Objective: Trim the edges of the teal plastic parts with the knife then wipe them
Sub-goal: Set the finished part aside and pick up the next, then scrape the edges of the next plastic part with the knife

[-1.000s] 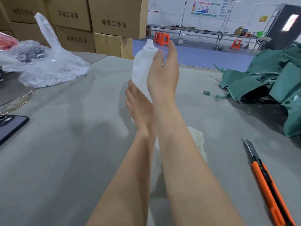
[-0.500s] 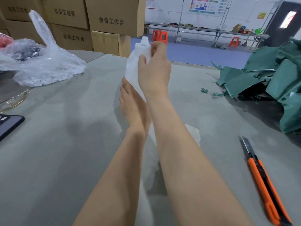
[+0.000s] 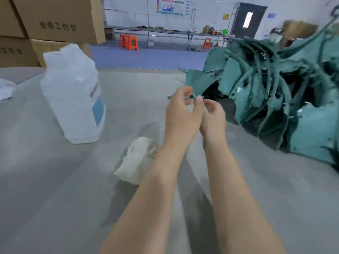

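Head view, blurred: both forearms reach forward over the grey table [image 3: 45, 180], the left hand [image 3: 180, 116] and right hand [image 3: 212, 118] side by side, fingers curled loosely, with a small teal scrap [image 3: 191, 97] at the left fingertips; whether it is pinched or merely behind them I cannot tell, and the right hand appears to hold nothing. Teal parts [image 3: 275, 92] lie heaped at the right, near the hands, while a white bottle [image 3: 71, 99] stands upright at the left and a white cloth [image 3: 135, 160] lies crumpled beside the left forearm.
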The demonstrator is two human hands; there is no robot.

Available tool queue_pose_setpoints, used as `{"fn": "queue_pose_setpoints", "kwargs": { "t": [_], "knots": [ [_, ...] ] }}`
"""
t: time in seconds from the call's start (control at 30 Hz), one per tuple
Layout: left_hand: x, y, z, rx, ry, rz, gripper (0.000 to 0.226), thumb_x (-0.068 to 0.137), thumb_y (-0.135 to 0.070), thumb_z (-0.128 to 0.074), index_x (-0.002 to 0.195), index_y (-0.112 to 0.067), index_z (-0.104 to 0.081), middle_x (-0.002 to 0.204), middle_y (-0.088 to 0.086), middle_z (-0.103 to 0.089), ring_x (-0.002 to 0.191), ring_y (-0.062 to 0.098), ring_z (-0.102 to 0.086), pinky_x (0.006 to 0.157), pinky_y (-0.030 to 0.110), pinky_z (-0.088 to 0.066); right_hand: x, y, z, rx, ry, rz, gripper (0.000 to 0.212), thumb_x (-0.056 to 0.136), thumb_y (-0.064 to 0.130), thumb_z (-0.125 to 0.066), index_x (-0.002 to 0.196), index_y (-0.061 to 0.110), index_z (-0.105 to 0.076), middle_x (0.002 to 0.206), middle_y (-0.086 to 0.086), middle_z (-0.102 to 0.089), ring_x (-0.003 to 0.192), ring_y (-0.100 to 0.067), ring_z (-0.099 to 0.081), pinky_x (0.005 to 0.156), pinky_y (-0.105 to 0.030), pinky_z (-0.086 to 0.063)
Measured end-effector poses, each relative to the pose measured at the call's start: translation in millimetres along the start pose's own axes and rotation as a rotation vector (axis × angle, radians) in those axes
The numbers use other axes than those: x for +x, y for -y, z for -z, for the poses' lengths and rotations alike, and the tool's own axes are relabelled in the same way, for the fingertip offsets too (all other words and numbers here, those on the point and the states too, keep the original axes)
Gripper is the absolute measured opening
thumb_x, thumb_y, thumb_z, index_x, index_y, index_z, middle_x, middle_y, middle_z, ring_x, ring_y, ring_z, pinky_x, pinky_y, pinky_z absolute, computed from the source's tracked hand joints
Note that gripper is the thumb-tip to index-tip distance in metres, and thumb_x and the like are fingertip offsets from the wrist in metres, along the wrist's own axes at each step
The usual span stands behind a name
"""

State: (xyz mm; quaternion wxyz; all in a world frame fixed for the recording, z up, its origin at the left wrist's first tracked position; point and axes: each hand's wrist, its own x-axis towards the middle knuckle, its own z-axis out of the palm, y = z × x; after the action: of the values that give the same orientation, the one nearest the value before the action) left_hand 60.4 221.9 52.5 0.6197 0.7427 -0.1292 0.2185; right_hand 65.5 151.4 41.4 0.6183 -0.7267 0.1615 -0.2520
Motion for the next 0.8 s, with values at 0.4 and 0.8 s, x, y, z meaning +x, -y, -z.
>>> {"fn": "queue_pose_setpoints", "kwargs": {
  "t": [0.4, 0.8],
  "knots": [
    [-45, 0, -218, -0.146, 0.641, 0.479, 0.044, 0.093, -0.023, -0.058, 0.132, -0.007, -0.048, 0.132, 0.011, -0.056, 0.12, 0.023, -0.054, 0.105, 0.036, -0.041, 59, -78, 164, 0.214, -0.626, -0.213, 0.031, 0.091, 0.0, -0.042, 0.119, 0.003, -0.056, 0.127, -0.017, -0.056, 0.111, -0.027, -0.057, 0.102, -0.039, -0.043],
    [-45, 7, -261, 0.046, 0.406, 0.239, 0.039, 0.091, -0.03, -0.06, 0.124, -0.011, -0.052, 0.121, 0.006, -0.056, 0.108, 0.024, -0.056, 0.091, 0.033, -0.044, 77, -107, 189, 0.429, -0.755, -0.248, 0.038, 0.094, 0.002, -0.04, 0.132, 0.005, -0.044, 0.128, -0.017, -0.052, 0.1, -0.026, -0.059, 0.09, -0.037, -0.05]
  ]
}}
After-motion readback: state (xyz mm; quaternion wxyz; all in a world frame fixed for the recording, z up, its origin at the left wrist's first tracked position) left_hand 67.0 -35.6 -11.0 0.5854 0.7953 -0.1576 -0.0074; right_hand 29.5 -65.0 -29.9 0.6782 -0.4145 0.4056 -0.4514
